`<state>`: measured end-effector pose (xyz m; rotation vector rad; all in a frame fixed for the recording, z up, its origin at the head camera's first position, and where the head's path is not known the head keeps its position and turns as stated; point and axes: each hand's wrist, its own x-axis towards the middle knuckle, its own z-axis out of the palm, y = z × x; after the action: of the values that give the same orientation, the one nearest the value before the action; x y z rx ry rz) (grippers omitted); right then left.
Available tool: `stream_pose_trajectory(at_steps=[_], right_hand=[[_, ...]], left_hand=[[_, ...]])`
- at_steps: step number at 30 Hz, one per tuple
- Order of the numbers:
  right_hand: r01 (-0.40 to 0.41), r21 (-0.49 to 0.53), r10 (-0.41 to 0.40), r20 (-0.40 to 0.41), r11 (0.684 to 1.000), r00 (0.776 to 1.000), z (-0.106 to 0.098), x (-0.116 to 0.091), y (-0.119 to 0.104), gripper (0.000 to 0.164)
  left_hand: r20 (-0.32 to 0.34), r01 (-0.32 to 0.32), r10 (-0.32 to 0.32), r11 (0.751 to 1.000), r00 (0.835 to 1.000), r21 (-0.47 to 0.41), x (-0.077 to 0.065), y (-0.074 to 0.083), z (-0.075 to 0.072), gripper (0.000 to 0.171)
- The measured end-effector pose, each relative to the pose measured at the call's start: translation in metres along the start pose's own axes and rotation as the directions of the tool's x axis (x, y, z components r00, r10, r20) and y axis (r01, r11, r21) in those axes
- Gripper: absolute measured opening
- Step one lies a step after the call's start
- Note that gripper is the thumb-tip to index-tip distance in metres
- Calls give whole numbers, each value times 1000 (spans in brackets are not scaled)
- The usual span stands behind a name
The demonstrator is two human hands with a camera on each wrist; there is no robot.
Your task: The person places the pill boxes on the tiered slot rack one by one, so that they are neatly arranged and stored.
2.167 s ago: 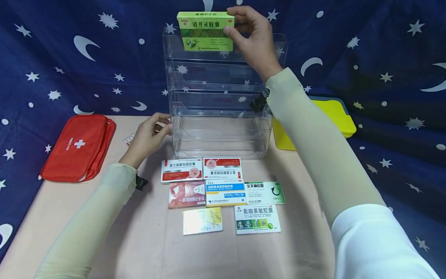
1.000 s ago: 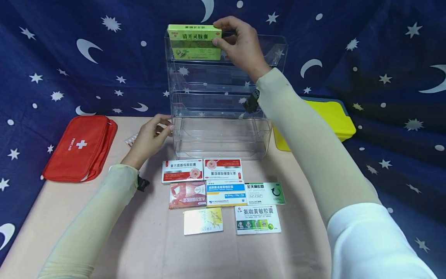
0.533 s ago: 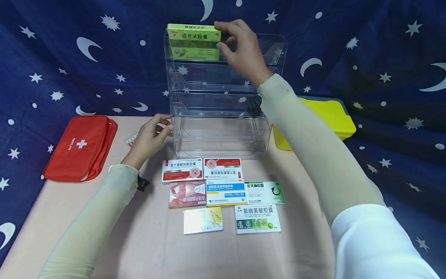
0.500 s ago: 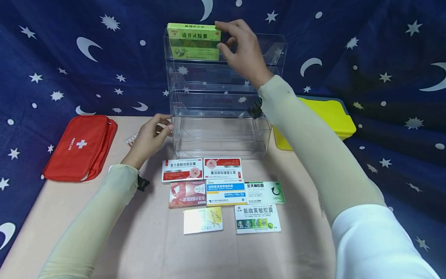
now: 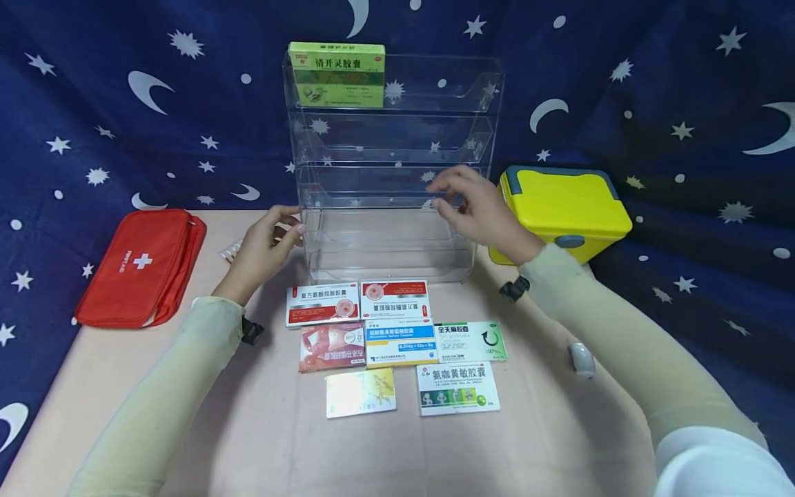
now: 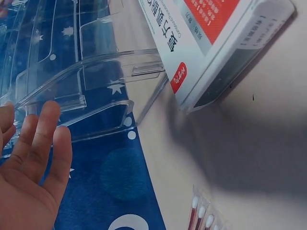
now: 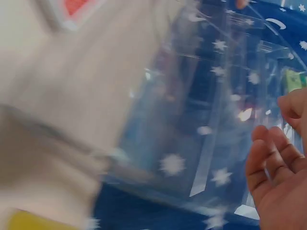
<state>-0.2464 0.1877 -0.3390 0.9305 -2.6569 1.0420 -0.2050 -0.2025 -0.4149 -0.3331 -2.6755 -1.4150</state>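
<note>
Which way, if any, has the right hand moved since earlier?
Yes: the right hand has moved down and slightly right relative to the clear rack.

Head view: worn high, faces forward and down, widest; takes in pale beige tabletop [image 5: 273, 428] and whole clear plastic tiered rack [image 5: 391, 166], upper centre. Left wrist view: close in, rolled sideways, rack upper left. Right wrist view: also close, rolled, rack centre to right. All three share rack, tabletop.

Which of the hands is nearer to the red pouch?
Left. The left hand is right of the red pouch, at the left side of the clear rack; the right hand is farther, near the rack's right side.
</note>
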Motion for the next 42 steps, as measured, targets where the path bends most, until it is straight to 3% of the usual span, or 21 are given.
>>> stream_pose_trajectory(at_steps=[4,7,12,15,18,29,34,42], right_hand=[[-119,30,118,33,992,992,10,-59,19,22],[-224,57,221,50,973,974,17,-99,29,21],[-404,94,396,95,910,913,26,-155,35,21],[-478,87,469,109,874,877,30,-181,36,23],[-512,77,501,122,856,857,34,-202,38,26],[-589,26,572,206,808,794,41,-230,38,54],[-583,21,565,220,812,795,43,-234,39,59],[-581,17,568,185,814,802,44,-233,41,54]], left_hand=[[4,1,-1,1000,1000,-2,-3,-2,2,40],[-1,-3,3,1000,1000,-7,-4,-2,3,40],[-6,-5,5,1000,1000,-11,-4,0,3,39],[-6,-3,3,1000,1000,-9,-4,0,3,40],[-12,1,-1,1000,1000,-6,-5,1,2,40],[-30,-13,13,1000,999,-12,-6,0,3,41],[-25,-25,24,999,999,-21,-5,-1,4,41],[-28,-10,10,1000,1000,-3,-4,2,4,42]])
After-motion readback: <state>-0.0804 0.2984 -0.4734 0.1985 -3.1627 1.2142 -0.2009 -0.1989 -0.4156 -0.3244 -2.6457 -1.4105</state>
